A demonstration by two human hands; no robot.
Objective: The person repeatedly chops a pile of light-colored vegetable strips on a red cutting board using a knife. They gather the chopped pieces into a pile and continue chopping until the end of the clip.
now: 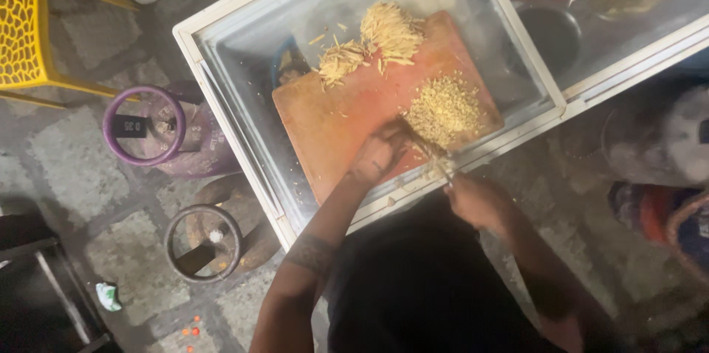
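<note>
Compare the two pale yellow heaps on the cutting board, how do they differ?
The far heap of long pale strips is uncut and loose, spread near the reddish wooden cutting board's far edge. The near heap of finely chopped bits is compact, beside the left hand. Both share a yellowish colour.

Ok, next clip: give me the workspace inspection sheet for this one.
Surface: orange cutting board lying on a glass-topped cabinet.
Job's things: pile of strips, heap of fine-chopped bits, knife.
Clutter: loose strips on the board; dark bowl under the glass.
Hands: left hand pressing on the board; right hand on the knife handle.
Cables: nothing seen.
Surroundings: two gas cylinders, yellow chair, stone floor.
</note>
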